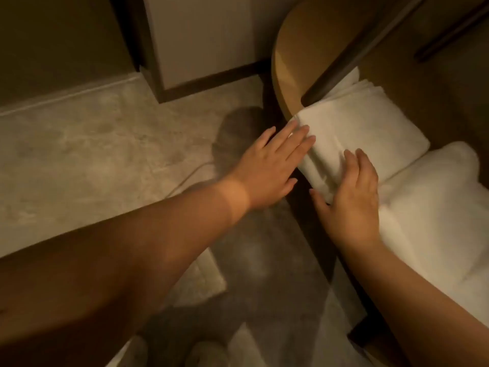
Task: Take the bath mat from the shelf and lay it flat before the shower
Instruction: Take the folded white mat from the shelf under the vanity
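Folded white bath mat (pixel 354 136) lies on the low shelf (pixel 449 107), front edge overhanging; right hand (pixel 352 197) spread flat on its near end, thumb under the edge, nothing clamped yet; left hand (pixel 267 165) open, fingertips touching the far corner; a second white bundle (pixel 434 207) sits just beside the right wrist; risk: a one-sided pull unfolds the mat or drags that neighbour off.

The folded bath mat (pixel 362 136) was white terry cloth, soft and matt, with stacked layered edges showing at its far end. Beside it a second white folded towel (pixel 434 207) looked plusher and fluffier. The rounded counter edge (pixel 284 67) above was smooth light wood with a faint sheen. The floor (pixel 92 144) was mottled beige stone-like tile, dull in finish.
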### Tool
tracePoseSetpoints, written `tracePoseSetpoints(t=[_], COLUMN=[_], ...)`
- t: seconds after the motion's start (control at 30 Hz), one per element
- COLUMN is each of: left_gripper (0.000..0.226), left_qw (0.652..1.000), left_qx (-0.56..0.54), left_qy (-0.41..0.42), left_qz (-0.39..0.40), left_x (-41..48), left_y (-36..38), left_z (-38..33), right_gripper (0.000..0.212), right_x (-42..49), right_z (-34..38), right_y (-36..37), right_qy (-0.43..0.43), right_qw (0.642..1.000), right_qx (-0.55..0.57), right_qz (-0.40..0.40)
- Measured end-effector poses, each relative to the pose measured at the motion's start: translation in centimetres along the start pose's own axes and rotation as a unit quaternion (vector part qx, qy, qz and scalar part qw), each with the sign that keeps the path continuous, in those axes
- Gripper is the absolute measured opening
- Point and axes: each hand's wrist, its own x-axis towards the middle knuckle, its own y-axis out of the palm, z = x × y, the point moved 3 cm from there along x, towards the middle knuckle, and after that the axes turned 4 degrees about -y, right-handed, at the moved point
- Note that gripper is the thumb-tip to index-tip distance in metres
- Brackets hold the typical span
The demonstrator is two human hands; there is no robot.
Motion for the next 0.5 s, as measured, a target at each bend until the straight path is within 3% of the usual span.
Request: tracePoseSetpoints(t=[0.3, 0.5], left_gripper=[0.087, 0.076], left_qw=[0.997, 0.998], left_qx=[0.043, 0.036], left_qy=[0.057, 0.046], left_qz=[-0.027, -0.032], left_x=[4.4, 5.9], left_y=[5.0, 5.8], left_z=[0.2, -0.4], right_gripper=[0.084, 0.065], right_x=[0.2, 0.4], right_z=[-1.0, -0.8], right_y=[1.9, 2.5], right_qy=[-0.024, -0.037], right_qw=[0.999, 0.997], right_qx=[-0.022, -0.051], right_qz=[-0.031, -0.045])
